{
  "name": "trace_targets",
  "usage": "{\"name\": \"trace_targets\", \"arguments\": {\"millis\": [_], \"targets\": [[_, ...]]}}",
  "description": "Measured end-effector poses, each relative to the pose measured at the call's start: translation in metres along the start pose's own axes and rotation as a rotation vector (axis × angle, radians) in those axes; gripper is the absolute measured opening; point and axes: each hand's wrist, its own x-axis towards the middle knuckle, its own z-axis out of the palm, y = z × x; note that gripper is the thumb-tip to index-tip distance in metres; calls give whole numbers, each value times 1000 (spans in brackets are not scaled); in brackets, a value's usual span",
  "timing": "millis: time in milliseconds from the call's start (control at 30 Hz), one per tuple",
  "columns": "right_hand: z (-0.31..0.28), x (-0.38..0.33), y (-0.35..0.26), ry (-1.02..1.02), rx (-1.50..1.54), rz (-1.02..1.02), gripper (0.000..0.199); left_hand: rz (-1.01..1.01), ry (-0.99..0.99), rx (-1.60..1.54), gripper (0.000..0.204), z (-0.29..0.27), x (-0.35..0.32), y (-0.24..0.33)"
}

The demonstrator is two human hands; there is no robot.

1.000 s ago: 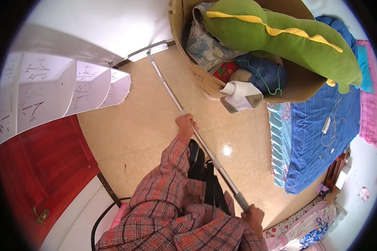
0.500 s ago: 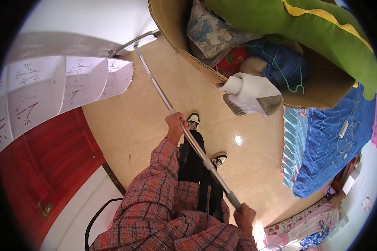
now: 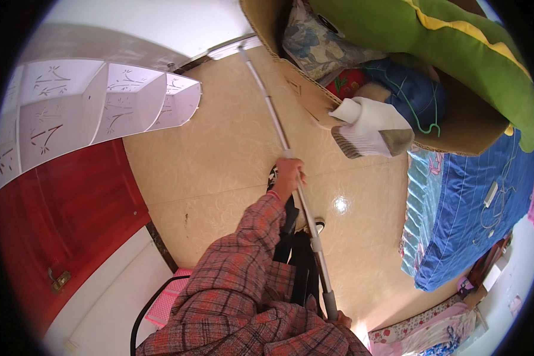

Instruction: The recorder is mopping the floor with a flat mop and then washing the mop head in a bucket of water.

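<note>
My left hand [image 3: 288, 177] grips the middle of a long silver pole [image 3: 279, 127] that runs from the far wall down to my body. My right hand [image 3: 340, 320] holds the pole's near grey end, mostly hidden behind my plaid sleeve. The pole's far head lies at the base of the wall, beside a big cardboard box [image 3: 314, 107]. The box holds a green plush toy [image 3: 457, 53], a patterned cushion [image 3: 314, 41] and a blue net bag [image 3: 415, 95]. A white sock [image 3: 374, 127] hangs over the box's edge.
Beige tiled floor [image 3: 213, 160] spreads under the pole. A white carved shelf unit [image 3: 95, 113] and a red door [image 3: 59, 237] stand on the left. A bed with a blue striped cover [image 3: 469, 219] is on the right. A pink stool [image 3: 169, 296] sits behind me.
The view has swung closer to the box, which now looks larger. My left hand has stayed on the pole and the pole's head has reached farther toward the wall.
</note>
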Motion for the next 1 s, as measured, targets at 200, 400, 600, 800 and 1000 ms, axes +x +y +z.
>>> {"name": "trace_targets", "arguments": {"millis": [200, 400, 600, 800, 1000], "targets": [[-24, -5, -37, 12, 11, -46, 32, -15, -165, -72, 14, 46, -28, -1], [-58, -26, -9, -10, 28, -33, 31, 89, -54, 69, 13, 29, -36, 13], [-112, -52, 114, -23, 69, -30, 32, 145, -13, 65, 17, 41, -68, 22], [-131, -73, 106, -59, 114, -62, 33, 184, -43, -53, 21, 34, -106, 25], [-132, -123, 50, 228, 85, -52, 42, 49, -50, -176, 21, 49, -113, 52]]}}
